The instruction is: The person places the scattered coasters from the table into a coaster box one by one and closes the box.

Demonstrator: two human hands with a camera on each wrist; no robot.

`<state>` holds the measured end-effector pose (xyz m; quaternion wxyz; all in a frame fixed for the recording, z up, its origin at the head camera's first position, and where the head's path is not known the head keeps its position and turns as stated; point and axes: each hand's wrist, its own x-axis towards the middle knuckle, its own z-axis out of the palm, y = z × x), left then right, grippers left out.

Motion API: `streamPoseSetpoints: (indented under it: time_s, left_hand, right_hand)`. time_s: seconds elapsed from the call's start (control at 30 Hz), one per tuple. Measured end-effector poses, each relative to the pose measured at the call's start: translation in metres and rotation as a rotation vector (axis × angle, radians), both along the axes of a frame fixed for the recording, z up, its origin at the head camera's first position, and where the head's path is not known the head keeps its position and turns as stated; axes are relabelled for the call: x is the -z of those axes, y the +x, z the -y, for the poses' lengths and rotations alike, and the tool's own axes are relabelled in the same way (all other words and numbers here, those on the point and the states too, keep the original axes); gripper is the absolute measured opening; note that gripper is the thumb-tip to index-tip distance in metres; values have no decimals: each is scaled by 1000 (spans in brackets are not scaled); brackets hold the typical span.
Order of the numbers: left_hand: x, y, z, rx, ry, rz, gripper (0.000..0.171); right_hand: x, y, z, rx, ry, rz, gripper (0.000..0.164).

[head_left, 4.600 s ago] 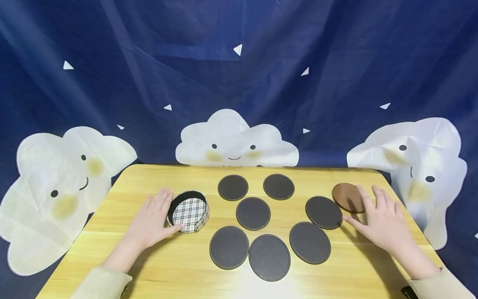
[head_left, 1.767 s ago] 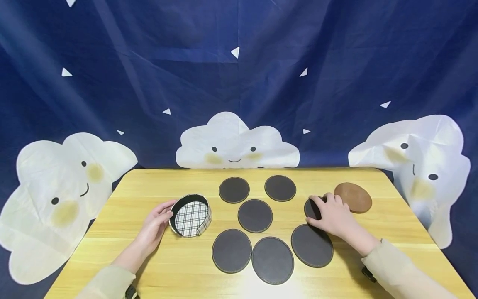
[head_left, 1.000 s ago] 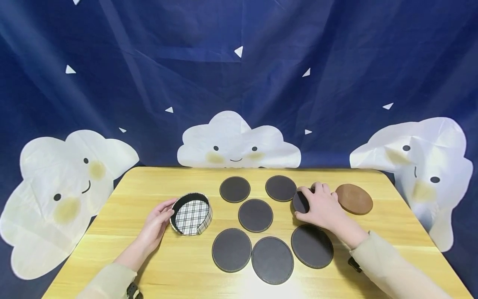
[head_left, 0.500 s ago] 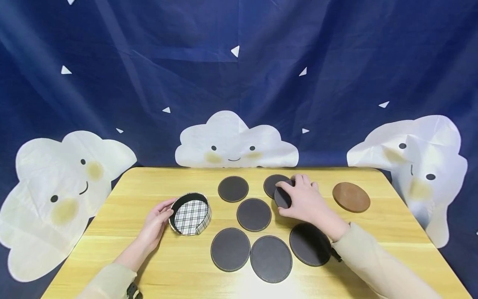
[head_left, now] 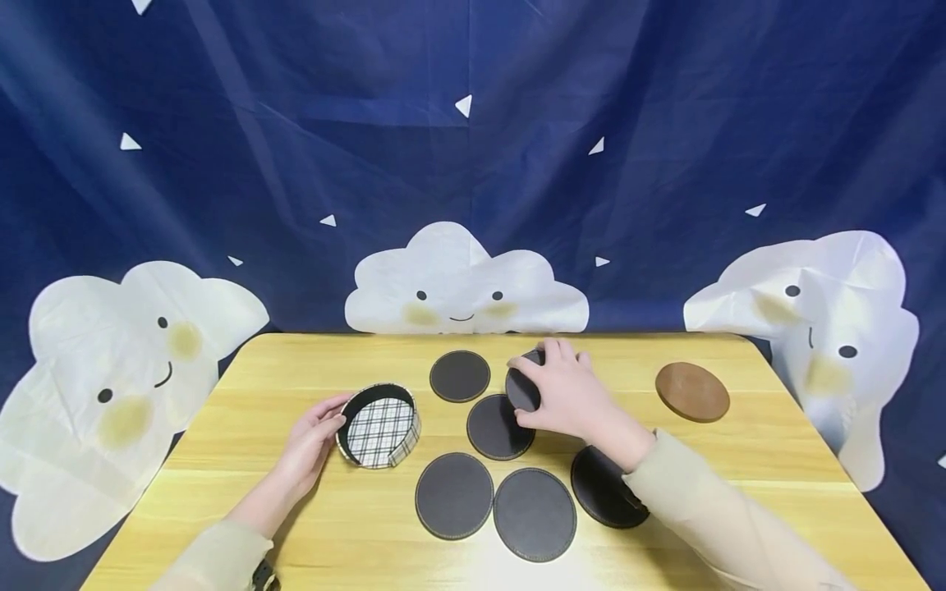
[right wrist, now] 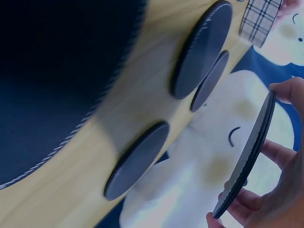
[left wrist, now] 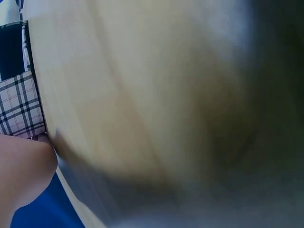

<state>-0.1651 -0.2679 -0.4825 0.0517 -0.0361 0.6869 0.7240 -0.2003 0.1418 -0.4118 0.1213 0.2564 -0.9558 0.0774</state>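
Observation:
My right hand (head_left: 567,398) holds a black round coaster (head_left: 521,386) by its edge, thumb on one side and fingertips on the other. The right wrist view shows this coaster (right wrist: 247,156) raised clear of the table and tilted. On the left, my left hand (head_left: 306,447) grips the wall of a shallow round plaid holder (head_left: 378,431) with a black lining, which has a gap in its front wall. Nothing lies in the holder. In the left wrist view only part of the plaid wall (left wrist: 20,102) and a finger show.
Several black stitched coasters lie flat: one at the back (head_left: 460,376), a middle coaster (head_left: 502,431), two near the front, and one partly under the right sleeve (head_left: 602,488). Another coaster (right wrist: 136,161) is hidden behind my right hand in the head view. A brown disc (head_left: 692,392) lies right.
My right hand has picked up the black coaster beside the brown disc and carried it leftward over the others. The left hand has taken hold of the plaid holder, which stays nearly in place.

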Motion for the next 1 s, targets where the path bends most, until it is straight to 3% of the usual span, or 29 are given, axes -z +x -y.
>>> streamPoseSetpoints:
  time_s: [0.63,1.0]
  left_hand:
    - [2,-1,3,9,51,7,43]
    - [6,-3,2,3,55,-1,51]
  right_hand:
    - [-16,-2,98,-183,21,1,70]
    - [-8,-1,153,-253,105,-4,74]
